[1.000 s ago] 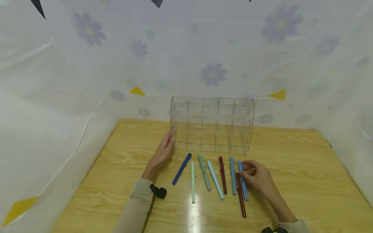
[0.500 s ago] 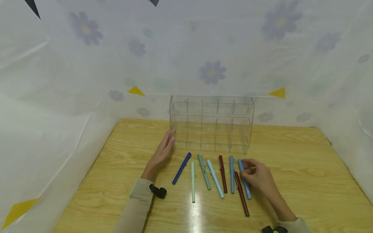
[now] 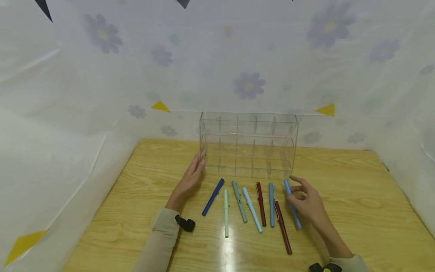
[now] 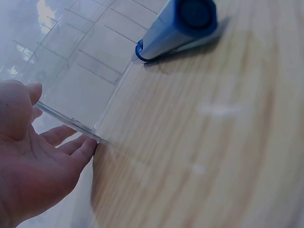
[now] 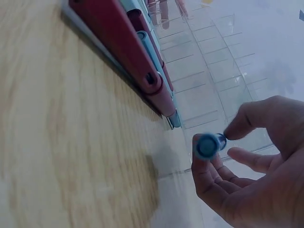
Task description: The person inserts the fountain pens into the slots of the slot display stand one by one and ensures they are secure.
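Note:
My right hand (image 3: 308, 202) pinches a blue pen (image 3: 294, 212) between thumb and fingers, to the right of the row of pens. In the right wrist view, the end of this pen (image 5: 207, 146) points toward the camera. At the left side of a clear acrylic organizer (image 3: 245, 146), my left hand (image 3: 188, 182) holds its side panel, thumb at the front edge and fingers along the outside. The left wrist view has the thumb and fingers on either side of that panel edge. Nearest the right hand lies a dark red pen (image 3: 283, 228).
Several capped pens lie in front of the organizer: dark blue (image 3: 213, 197), mint green (image 3: 226, 213), grey-green (image 3: 239, 201), light blue (image 3: 252, 210), another dark red one (image 3: 261, 204) and a steel-blue one (image 3: 271, 204). A white flowered sheet (image 3: 217, 56) surrounds the wooden table (image 3: 346, 211).
My right hand has moved the blue pen right and away from me, apart from the dark red pen. That red pen has swung slightly to the right at its near end. My left hand stays put.

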### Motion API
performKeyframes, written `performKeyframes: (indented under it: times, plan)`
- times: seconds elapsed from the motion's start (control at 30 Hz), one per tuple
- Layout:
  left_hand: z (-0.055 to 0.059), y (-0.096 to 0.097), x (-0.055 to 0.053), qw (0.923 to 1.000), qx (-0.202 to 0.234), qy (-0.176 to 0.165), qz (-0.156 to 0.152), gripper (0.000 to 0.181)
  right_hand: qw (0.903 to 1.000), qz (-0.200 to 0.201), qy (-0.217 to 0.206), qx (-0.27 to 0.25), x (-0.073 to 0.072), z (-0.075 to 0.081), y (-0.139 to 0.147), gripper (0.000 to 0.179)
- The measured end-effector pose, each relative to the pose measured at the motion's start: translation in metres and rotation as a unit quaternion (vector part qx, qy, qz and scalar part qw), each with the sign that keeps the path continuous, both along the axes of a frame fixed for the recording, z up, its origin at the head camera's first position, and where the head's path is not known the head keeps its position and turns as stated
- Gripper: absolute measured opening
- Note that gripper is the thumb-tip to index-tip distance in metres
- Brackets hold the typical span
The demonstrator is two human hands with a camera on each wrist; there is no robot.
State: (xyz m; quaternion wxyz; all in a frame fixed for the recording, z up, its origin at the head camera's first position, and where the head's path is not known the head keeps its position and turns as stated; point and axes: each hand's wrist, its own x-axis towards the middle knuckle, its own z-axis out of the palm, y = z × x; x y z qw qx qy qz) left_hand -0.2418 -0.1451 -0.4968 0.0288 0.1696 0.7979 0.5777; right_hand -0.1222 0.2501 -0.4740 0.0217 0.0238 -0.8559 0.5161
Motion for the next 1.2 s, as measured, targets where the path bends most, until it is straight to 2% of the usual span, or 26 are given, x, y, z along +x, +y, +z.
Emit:
performKeyframes:
  times: [0.27,0.57,0.83,0.97,1.2]
  plan:
    - [-0.001,0.000,0.000,0.9999,0.007,0.016,-0.002,0.057,0.9988,0.000,0.032,-0.038,-0.003,0.006,-0.005,0.040]
    - [-0.002,0.000,0.000,0.9995,0.018,0.021,-0.011,0.058,0.9898,0.022,0.034,-0.137,-0.012,0.019,-0.014,0.040]
    - [-0.005,0.000,0.001,0.9999,0.008,0.013,-0.008,0.058,0.9950,-0.011,0.079,-0.061,-0.025,0.034,-0.029,0.038]
    - [-0.005,0.000,0.001,0.9999,0.002,0.012,-0.006,0.058,0.9902,0.016,0.088,-0.108,-0.035,0.041,-0.034,0.042]
    - [-0.003,0.000,0.000,0.9997,0.011,0.017,-0.010,0.057,0.9735,0.055,0.110,-0.193,-0.053,0.055,-0.041,0.041]
